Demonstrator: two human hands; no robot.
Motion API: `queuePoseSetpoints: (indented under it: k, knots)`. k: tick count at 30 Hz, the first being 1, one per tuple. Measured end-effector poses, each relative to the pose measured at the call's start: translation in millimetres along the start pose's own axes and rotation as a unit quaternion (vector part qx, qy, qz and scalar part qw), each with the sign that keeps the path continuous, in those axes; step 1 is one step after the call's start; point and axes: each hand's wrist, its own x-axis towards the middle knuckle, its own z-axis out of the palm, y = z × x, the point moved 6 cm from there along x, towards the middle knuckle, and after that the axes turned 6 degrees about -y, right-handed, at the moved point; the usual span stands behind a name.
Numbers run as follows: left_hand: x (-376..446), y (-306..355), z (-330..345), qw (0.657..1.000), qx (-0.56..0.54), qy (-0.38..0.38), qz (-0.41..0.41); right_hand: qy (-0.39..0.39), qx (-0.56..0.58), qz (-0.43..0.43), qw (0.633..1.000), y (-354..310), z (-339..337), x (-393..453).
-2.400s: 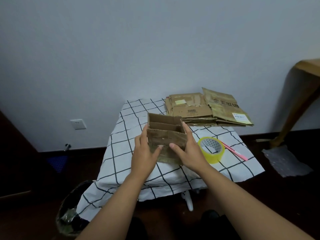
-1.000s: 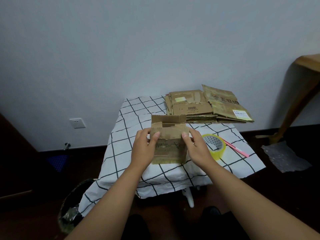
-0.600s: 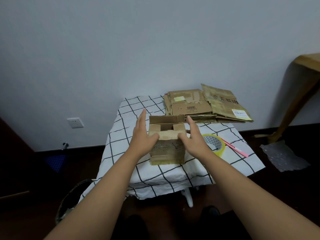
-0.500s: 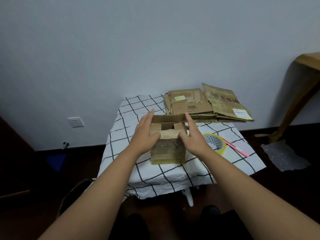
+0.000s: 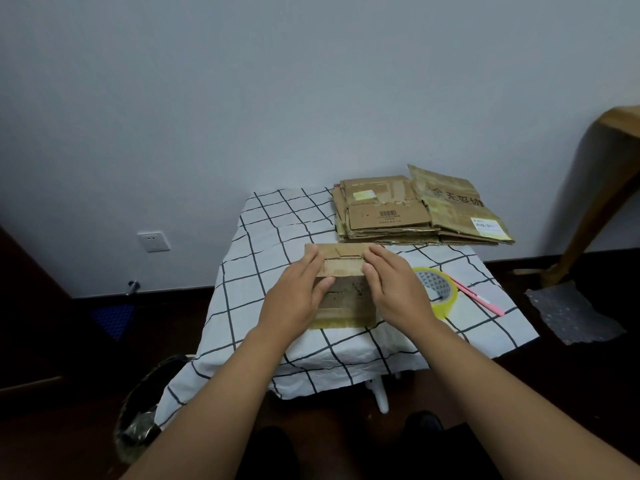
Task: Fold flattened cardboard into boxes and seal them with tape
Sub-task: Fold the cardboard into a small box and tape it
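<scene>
Two hands flat on small cardboard box (image 5: 341,292) at table centre: left hand (image 5: 297,296) and right hand (image 5: 395,289), fingers straight, press top flaps down; nothing gripped. Flattened carton stack (image 5: 415,211) behind: barcode label, large printed characters only partly legible. Yellow tape roll (image 5: 438,292) just right, partly hidden by right hand.

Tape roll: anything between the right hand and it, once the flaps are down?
Nothing visible. The tape roll lies on the cloth just right of the right hand, which presses the box flaps flat with the left hand. The pink pen lies beyond the roll.
</scene>
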Motion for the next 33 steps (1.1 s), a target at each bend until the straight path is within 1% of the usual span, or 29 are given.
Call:
queuePoseSetpoints:
  k: [1, 2, 4, 6, 9, 11, 13, 19, 23, 26, 31, 33]
  knots:
    - [-1, 1, 0, 1.000, 0.012, 0.004, 0.005, -0.006, -0.040, -0.022, 0.999, -7, -1, 2]
    - [-2, 1, 1, 1.000, 0.021, 0.008, 0.009, -0.031, -0.077, -0.045, 0.996, -15, 0, 4]
    - [-3, 1, 1, 0.999, 0.045, 0.006, 0.016, -0.117, -0.136, -0.071, 0.981, -27, 7, 7]
    - [-2, 4, 0, 0.997, 0.079, -0.003, 0.025, -0.175, -0.187, -0.083, 0.963, -32, 14, 9]
    - [1, 13, 2, 0.989, 0.135, -0.024, 0.051, -0.193, -0.210, -0.084, 0.955, -32, 18, 11]
    - [5, 15, 5, 0.984, 0.162, -0.045, 0.051, -0.200, -0.216, -0.087, 0.952, -32, 19, 10]
    - [8, 15, 5, 0.983, 0.168, -0.057, 0.040, -0.198, -0.221, -0.089, 0.951, -32, 17, 8]
    - [12, 22, 2, 0.978, 0.197, -0.066, 0.033, -0.171, -0.196, -0.039, 0.965, -26, 9, -1]
    - [12, 25, 7, 0.981, 0.176, -0.075, 0.040, -0.174, -0.179, -0.038, 0.968, -27, 9, 0]
    - [13, 22, 9, 0.985, 0.156, -0.072, 0.037, -0.149, -0.166, -0.043, 0.974, -26, 8, -7]
    - [13, 21, 8, 0.986, 0.148, -0.052, 0.050, -0.136, -0.111, -0.042, 0.984, -25, 5, -8]
    - [15, 20, 5, 0.988, 0.142, -0.044, 0.047, -0.108, -0.067, -0.031, 0.991, -21, -7, -9]
